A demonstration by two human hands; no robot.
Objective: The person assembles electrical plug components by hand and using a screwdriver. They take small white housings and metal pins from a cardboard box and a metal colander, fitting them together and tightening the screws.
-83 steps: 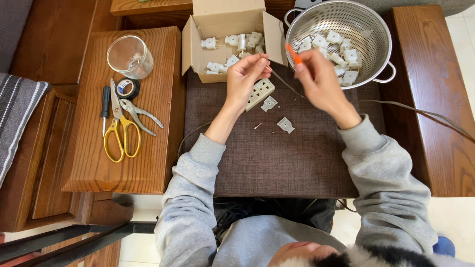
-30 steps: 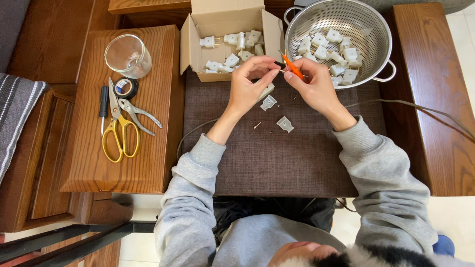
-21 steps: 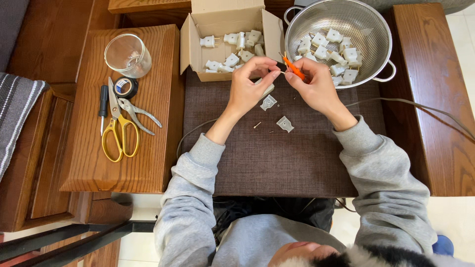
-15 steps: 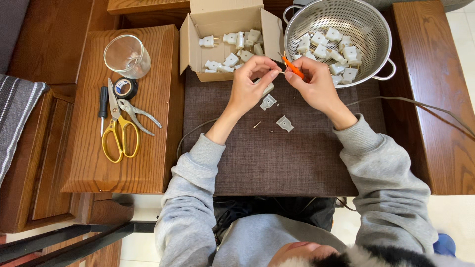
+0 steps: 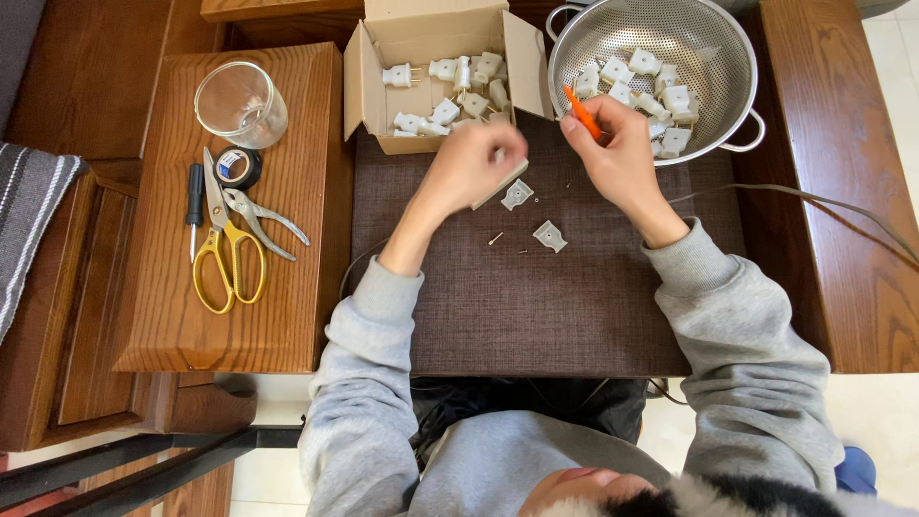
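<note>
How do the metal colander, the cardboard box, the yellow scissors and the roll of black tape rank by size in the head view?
1. Metal colander and cardboard box: look alike, unranked.
2. Yellow scissors.
3. Roll of black tape.

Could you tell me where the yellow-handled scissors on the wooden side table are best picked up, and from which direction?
Take the yellow-handled scissors by the handle loops, coming from above on the near side. They lie flat, closed blades pointing away toward the tape roll, and the pliers lie against the blades, so the loops are the freest part.
</note>
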